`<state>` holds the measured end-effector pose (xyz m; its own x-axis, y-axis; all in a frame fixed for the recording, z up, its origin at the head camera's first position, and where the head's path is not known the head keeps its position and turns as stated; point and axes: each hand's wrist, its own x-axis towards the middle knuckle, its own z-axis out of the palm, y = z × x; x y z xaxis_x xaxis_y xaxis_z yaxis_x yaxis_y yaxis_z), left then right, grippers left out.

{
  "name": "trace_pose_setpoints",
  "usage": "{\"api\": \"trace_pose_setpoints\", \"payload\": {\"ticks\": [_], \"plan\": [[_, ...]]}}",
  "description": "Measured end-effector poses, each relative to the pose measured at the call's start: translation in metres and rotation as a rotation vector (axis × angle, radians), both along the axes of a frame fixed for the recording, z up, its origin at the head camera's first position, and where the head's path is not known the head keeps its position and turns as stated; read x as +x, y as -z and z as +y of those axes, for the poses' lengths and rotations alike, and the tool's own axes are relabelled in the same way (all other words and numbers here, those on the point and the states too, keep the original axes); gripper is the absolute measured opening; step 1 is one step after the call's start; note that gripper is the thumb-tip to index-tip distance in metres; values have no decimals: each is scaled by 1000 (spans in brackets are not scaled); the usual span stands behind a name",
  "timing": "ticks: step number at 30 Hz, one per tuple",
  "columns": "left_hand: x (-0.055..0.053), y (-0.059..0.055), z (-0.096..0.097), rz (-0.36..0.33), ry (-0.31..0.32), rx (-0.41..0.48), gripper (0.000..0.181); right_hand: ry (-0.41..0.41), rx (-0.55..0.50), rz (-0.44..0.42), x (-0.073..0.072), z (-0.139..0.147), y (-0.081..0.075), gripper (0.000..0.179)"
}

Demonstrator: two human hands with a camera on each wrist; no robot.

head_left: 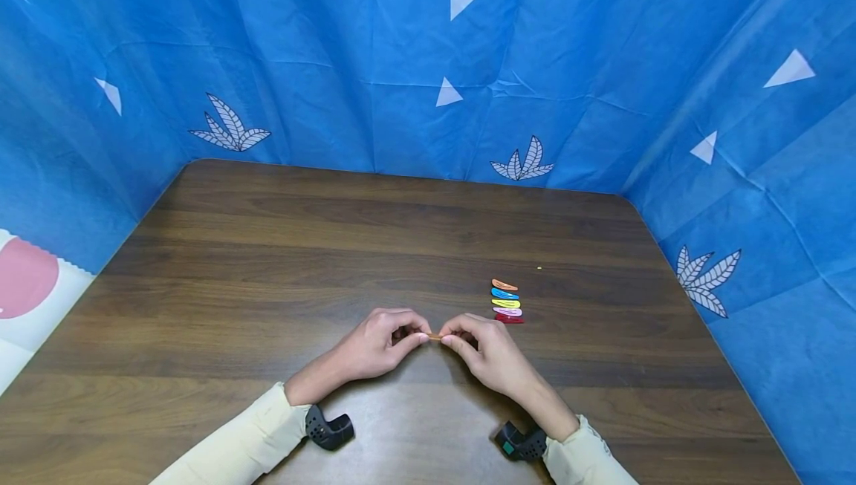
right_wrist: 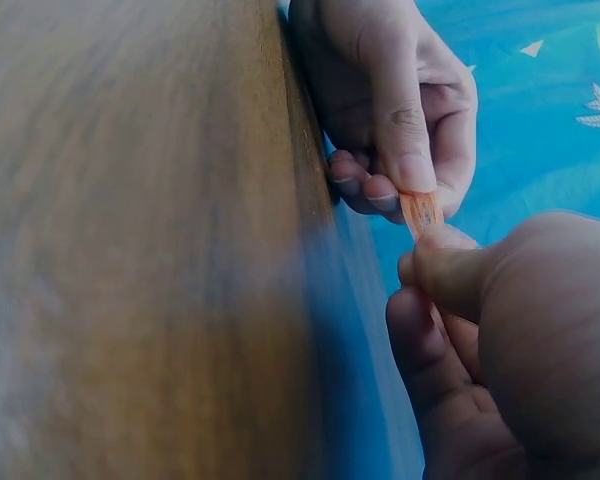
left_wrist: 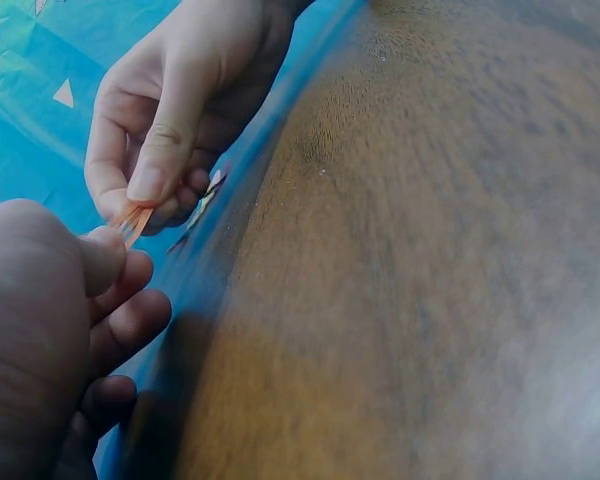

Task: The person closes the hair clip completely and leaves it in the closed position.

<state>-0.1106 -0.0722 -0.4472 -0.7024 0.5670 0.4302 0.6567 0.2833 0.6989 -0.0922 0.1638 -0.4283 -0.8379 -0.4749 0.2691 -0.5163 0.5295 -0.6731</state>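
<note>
An orange snap hair clip (head_left: 435, 336) is stretched between the two hands, just above the table. My left hand (head_left: 383, 344) pinches one end between thumb and forefinger, and my right hand (head_left: 493, 357) pinches the other end. Both wrist views show the clip's middle part (right_wrist: 421, 212) bare between the fingertips, while its ends are hidden under them. Beyond the right hand lies a column of hair clips: orange (head_left: 504, 284), blue (head_left: 504, 294), yellow (head_left: 506, 304), pink (head_left: 507, 312) and red (head_left: 511, 319), the red one closest to that hand.
The brown wooden table (head_left: 301, 247) reaches back to a blue patterned curtain (head_left: 374, 62), which also hangs along the right side. A tiny yellow speck (head_left: 539, 268) lies behind and right of the clips. Black wrist cameras (head_left: 329, 429) sit under both wrists.
</note>
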Motion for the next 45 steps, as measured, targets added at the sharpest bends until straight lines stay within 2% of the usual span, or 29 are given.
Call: {"api": "trace_pose_setpoints", "payload": {"ticks": [6,21,25,31,38,45], "plan": [[0,-1,-1,-8,1,-2,4,-9,-5,0,0,-1,-1,4],[0,0,1,-27,-26,26,4,10,-29,-63,-1,0,1,5],[-1,1,1,-36,-37,23,4,8,-23,-9,0,1,2,3],[-1,1,2,-43,-46,23,2,-18,-38,125,-2,2,4,7],[-1,0,1,-72,-53,24,5,-36,-48,174,-3,3,-1,4],[0,-1,1,-99,-62,13,7,-50,-55,278,-5,3,0,2]]}}
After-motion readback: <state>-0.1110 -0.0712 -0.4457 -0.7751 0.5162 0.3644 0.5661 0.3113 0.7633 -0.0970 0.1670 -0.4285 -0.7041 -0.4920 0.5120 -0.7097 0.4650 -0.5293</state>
